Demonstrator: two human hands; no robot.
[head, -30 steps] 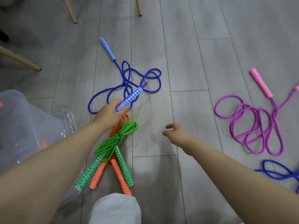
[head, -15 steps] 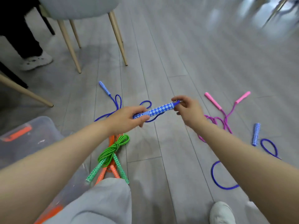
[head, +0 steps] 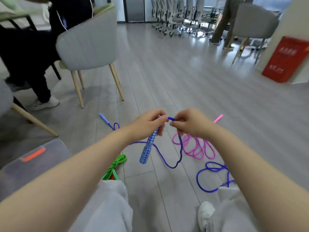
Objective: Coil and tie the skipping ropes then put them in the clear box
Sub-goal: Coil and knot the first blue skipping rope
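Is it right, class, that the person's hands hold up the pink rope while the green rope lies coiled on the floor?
Not quite. The head view shows both hands, left hand and right hand, holding up the blue rope, not the pink one. The pink rope lies loose on the floor. The green rope does lie coiled there.

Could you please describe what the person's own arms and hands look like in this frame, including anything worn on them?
Both forearms are bare from the frame's lower edge to the wrists, with no sleeves in view. The left hand and right hand wear no gloves, and no watch, bracelet or ring shows. Below the arms, light grey trousers cover the knees, and a white shoe shows.
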